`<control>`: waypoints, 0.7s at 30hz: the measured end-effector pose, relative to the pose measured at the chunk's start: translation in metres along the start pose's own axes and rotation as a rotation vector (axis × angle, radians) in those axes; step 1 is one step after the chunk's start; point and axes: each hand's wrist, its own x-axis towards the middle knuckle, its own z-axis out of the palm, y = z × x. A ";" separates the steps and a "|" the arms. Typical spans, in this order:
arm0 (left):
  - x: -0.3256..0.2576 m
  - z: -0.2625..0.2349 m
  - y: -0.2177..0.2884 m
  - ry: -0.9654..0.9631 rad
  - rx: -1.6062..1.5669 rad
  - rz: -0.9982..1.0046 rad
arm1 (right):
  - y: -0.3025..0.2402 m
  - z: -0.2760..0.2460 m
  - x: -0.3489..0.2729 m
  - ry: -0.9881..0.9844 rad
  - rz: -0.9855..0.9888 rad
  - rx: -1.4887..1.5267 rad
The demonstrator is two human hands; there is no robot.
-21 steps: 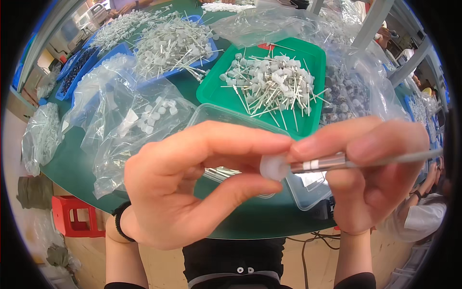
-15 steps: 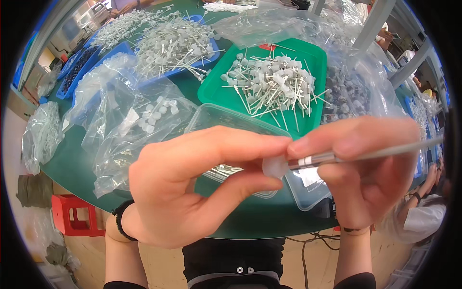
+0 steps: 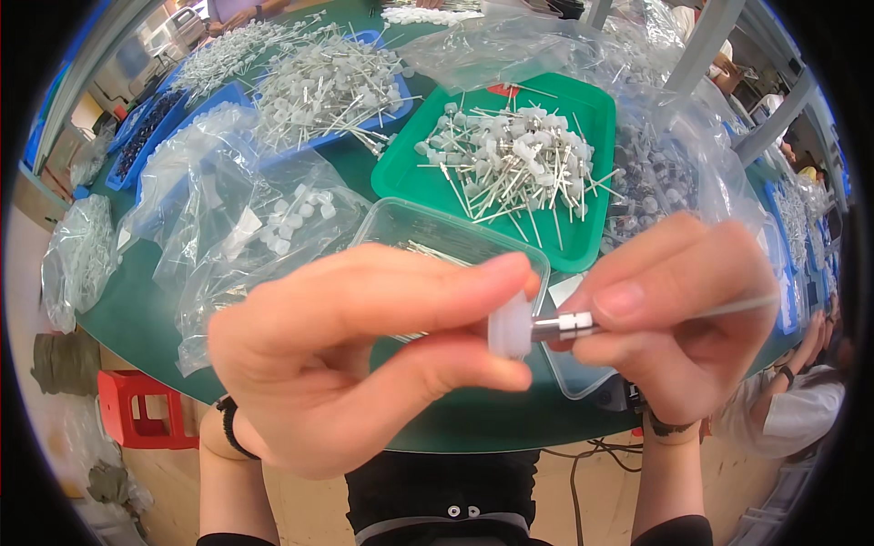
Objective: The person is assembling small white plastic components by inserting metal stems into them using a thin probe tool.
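My left hand [image 3: 319, 355] pinches a translucent white plastic cap [image 3: 511, 329] between thumb and forefinger. My right hand [image 3: 692, 309] grips a slim metal rod [image 3: 575, 325] with white bands and a thin pale stem trailing to the right. The rod's left end meets the cap, both held level in front of me; how deep it sits inside is hidden. Beneath my hands is a clear plastic box [image 3: 387, 221] with thin metal pins [image 3: 428, 250]. Behind it, a green tray [image 3: 398, 173] carries a heap of capped rods [image 3: 533, 150].
Blue trays [image 3: 401, 107] with more capped rods stand at the back left. A clear bag [image 3: 196, 300] with loose white caps [image 3: 296, 218] lies left of the box; another bag [image 3: 651, 182] lies right of the green tray. A red stool [image 3: 146, 409] stands lower left.
The rod and cap have come level and turned more into sight. My left hand has shifted slightly left and down, and my right fingers have moved back along the rod, uncovering its banded part.
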 end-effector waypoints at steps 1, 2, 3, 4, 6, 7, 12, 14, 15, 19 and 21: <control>-0.001 0.000 0.001 -0.017 0.064 0.021 | 0.000 0.001 0.000 0.000 0.023 0.020; -0.002 -0.001 0.002 -0.024 0.115 0.049 | 0.000 0.003 -0.002 0.008 0.033 0.028; -0.003 -0.001 0.003 -0.030 0.165 0.077 | 0.002 0.004 -0.002 0.006 0.024 0.031; -0.003 0.000 0.004 -0.025 0.203 0.112 | 0.003 0.005 -0.003 0.003 0.015 0.034; -0.003 0.001 0.003 -0.024 0.241 0.172 | 0.004 0.005 -0.003 -0.023 -0.024 0.023; -0.003 0.002 0.002 -0.027 0.241 0.196 | 0.004 0.004 -0.004 -0.037 -0.035 0.015; -0.004 0.002 0.001 -0.010 0.344 0.256 | 0.009 0.008 -0.004 -0.015 -0.012 0.076; -0.003 0.001 -0.002 -0.017 0.371 0.290 | 0.011 0.012 -0.005 0.015 -0.008 0.099; -0.003 0.001 0.000 -0.020 0.387 0.298 | 0.011 0.013 -0.005 0.026 -0.005 0.119; -0.005 0.006 0.009 0.014 0.560 0.318 | 0.011 0.015 -0.006 0.057 0.001 0.171; -0.005 0.007 0.009 0.030 0.621 0.338 | 0.014 0.015 -0.006 0.043 -0.021 0.146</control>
